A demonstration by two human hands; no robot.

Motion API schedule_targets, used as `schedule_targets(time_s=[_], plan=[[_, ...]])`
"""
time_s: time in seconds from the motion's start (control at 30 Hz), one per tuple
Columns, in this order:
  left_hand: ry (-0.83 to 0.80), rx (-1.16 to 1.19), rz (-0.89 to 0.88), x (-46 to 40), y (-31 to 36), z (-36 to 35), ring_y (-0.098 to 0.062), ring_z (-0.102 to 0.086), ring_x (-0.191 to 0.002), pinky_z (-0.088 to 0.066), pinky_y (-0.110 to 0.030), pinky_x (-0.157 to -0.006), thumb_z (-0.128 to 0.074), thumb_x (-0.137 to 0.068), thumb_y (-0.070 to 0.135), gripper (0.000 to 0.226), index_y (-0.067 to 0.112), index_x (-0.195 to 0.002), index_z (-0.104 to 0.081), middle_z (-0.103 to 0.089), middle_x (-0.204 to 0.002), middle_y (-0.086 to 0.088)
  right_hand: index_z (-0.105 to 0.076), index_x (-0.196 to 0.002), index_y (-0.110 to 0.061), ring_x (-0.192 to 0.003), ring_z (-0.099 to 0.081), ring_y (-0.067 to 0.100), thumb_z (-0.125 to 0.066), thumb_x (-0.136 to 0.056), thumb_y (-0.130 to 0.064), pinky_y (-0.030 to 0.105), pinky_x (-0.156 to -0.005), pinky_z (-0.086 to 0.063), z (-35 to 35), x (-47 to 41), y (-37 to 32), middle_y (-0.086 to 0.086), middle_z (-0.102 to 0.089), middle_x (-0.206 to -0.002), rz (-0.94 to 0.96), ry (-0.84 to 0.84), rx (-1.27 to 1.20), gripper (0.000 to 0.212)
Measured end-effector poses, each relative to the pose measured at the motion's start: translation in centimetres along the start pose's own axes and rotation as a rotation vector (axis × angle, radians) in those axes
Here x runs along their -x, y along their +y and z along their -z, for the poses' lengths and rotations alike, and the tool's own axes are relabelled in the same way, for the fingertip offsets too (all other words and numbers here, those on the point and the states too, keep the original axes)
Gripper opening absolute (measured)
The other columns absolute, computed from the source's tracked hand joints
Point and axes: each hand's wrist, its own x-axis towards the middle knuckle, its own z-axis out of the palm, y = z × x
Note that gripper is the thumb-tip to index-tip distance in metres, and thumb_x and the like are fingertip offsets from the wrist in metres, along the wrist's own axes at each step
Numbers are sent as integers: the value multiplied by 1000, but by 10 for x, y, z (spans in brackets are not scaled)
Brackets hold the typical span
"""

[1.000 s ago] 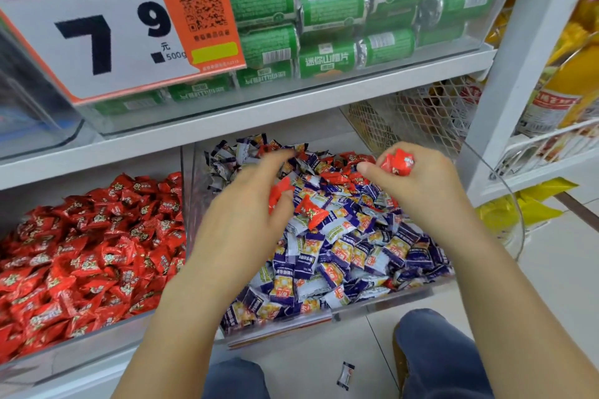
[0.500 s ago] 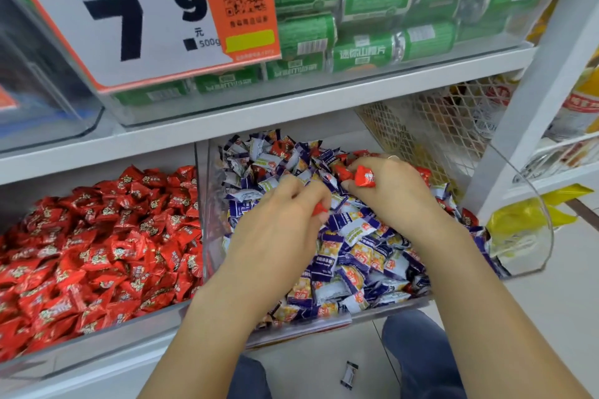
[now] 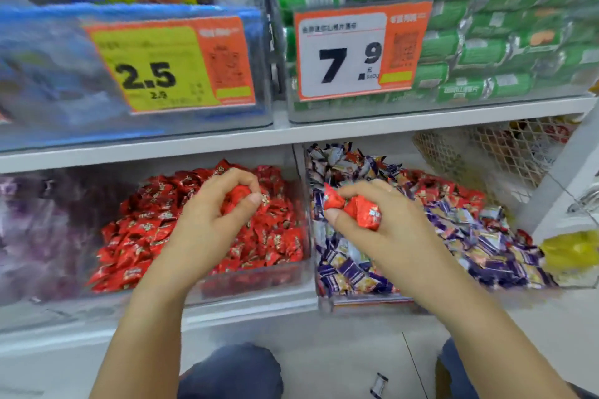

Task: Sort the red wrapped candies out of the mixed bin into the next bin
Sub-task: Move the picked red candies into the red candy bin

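My left hand [image 3: 210, 220] is over the clear bin of red candies [image 3: 278, 275], fingers curled round a red wrapped candy [image 3: 238, 196]. My right hand [image 3: 382, 223] hovers over the left side of the mixed bin [image 3: 363, 303] and grips a couple of red wrapped candies [image 3: 353, 209]. The mixed bin holds mostly purple-and-white wrapped candies [image 3: 460, 236], with red ones scattered toward its back. The pile of red candies [image 3: 155, 227] fills the neighbouring bin.
A clear divider wall [image 3: 306, 204] separates the two bins. The white shelf [image 3: 291, 136] above carries price signs and green packets. A white upright [image 3: 564, 178] and wire mesh stand at the right. One loose candy [image 3: 378, 385] lies on the floor between my knees.
The view swung left and up. My left hand carried its red candy from the mixed bin over the red bin. My right hand shifted left with its red candies toward the divider.
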Motion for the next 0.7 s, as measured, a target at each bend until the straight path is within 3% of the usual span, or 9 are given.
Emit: schedule_targets(time_s=[0.13, 0.27, 0.33, 0.4, 0.47, 0.53, 0.6, 0.7], plan=[[119, 10, 125, 6, -39, 25, -3, -45, -69, -34, -30, -67, -62, -89, 22, 20, 37, -78, -55, -56, -73, 19, -63, -108, -23, -98, -53, 18, -61, -87, -38, 27, -84, -38, -59, -39, -39, 0, -55, -100, 50, -77, 136, 25], [209, 50, 182, 4, -57, 44, -3, -55, -90, -41, -32, -87, -60, -90, 26, 16, 41, -86, -60, -62, -95, 17, -50, -130, -29, -116, -49, 26, -61, -83, -51, 32, -96, -40, -100, -74, -48, 6, -53, -121, 55, -251, 328, 53], [167, 92, 231, 4, -62, 51, -4, -54, -107, -39, -21, -95, -57, -93, 26, 17, 36, -105, -64, -62, -111, 14, -37, -140, -32, -124, -44, 27, -59, -83, -54, 38, -103, -36, -103, -77, -47, 7, -47, -134, 98, -335, 464, 65], [157, 140, 302, 5, -63, 57, -3, -54, -100, -37, -6, -82, -52, -96, 24, 25, 30, -117, -63, -61, -111, 12, -42, -137, -32, -123, -45, 22, -57, -87, -49, 36, -104, -35, -94, -70, -45, 2, -50, -132, 145, -293, 433, 55], [193, 168, 344, 4, -64, 60, 3, -55, -87, -34, -1, -72, -50, -96, 20, 25, 26, -117, -63, -61, -106, 10, -56, -125, -31, -117, -47, 12, -57, -90, -40, 29, -101, -35, -77, -56, -35, -7, -56, -123, 196, -212, 341, 36], [223, 187, 372, 2, -64, 60, 5, -55, -92, -34, -5, -74, -49, -96, 17, 23, 26, -112, -63, -61, -105, 11, -65, -111, -31, -108, -49, 3, -59, -91, -31, 16, -96, -34, -53, -35, -16, -17, -59, -110, 218, -118, 268, 21], [226, 161, 379, -1, -64, 54, -6, -56, -101, -37, -12, -79, -50, -96, 17, 21, 26, -108, -63, -62, -104, 9, -69, -100, -32, -102, -52, -1, -60, -90, -27, 6, -91, -32, -25, -11, 8, -24, -60, -102, 181, -10, 258, 15], [167, 47, 338, -7, -50, 32, -11, -57, -102, -38, -22, -83, -51, -95, 20, 18, 26, -106, -64, -63, -104, 5, -69, -94, -32, -97, -56, 6, -52, -88, -38, 15, -82, -38, 24, 23, 41, -23, -61, -97, 43, 132, 309, 20]])
